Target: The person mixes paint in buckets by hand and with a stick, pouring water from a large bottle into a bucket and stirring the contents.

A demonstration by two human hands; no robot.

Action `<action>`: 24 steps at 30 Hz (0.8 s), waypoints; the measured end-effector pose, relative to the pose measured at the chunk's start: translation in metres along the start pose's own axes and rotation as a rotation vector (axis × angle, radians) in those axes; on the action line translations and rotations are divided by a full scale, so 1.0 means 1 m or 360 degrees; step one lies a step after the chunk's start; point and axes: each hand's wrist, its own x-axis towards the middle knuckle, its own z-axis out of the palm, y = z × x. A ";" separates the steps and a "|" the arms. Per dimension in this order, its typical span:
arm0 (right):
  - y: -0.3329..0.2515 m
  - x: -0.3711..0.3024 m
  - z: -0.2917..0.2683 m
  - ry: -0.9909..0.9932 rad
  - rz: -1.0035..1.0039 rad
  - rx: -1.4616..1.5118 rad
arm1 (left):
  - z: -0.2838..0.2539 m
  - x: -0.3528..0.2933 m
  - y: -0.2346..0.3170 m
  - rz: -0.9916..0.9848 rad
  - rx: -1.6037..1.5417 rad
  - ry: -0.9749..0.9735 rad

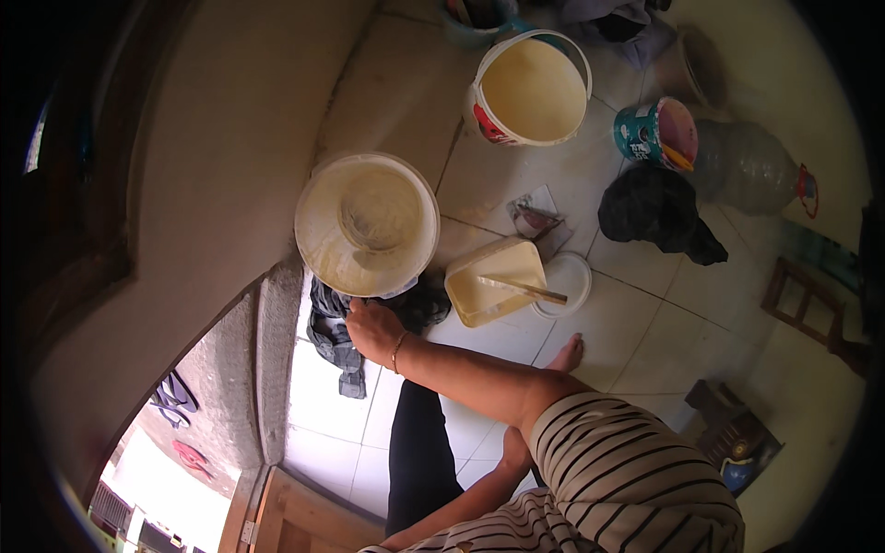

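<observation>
At left, the round white bucket (pixel 359 247), mouth toward the viewer, lies just far of the right hand (pixel 373 332) – the nearer one. Its fingers appear curled at the near rim; whether rim or dark plaid cloth (pixel 350 380) is gripped cannot be told. The left hand (pixel 516 449) is set farther right, its grip obscured. A slim tool (pixel 521 288) is laid left-to-right across a cream tub (pixel 468 309).

A beige shirt (pixel 636 470), black-striped and short-sleeved, is worn with black trousers (pixel 419 452); the right wrist (pixel 407 355) is ringed by a thin gold-coloured bracelet (pixel 396 352).
</observation>
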 end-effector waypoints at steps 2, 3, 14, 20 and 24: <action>-0.007 -0.002 0.002 0.0035 -0.0036 0.0023 | 0.005 -0.003 0.011 -0.0034 -0.0456 0.0089; -0.012 -0.005 0.005 0.0058 -0.0005 0.0137 | 0.007 -0.006 0.015 -0.0043 -0.0608 0.0121; -0.043 -0.037 -0.036 -0.0021 -0.0010 -0.0205 | 0.015 -0.005 0.070 0.0132 -0.0238 0.0092; -0.027 -0.048 -0.120 -0.0104 -0.0010 0.0600 | 0.015 0.002 0.040 0.0582 0.0319 0.0392; 0.008 -0.054 -0.163 0.0738 0.0578 0.0831 | 0.013 -0.004 0.058 0.0010 0.0318 0.0406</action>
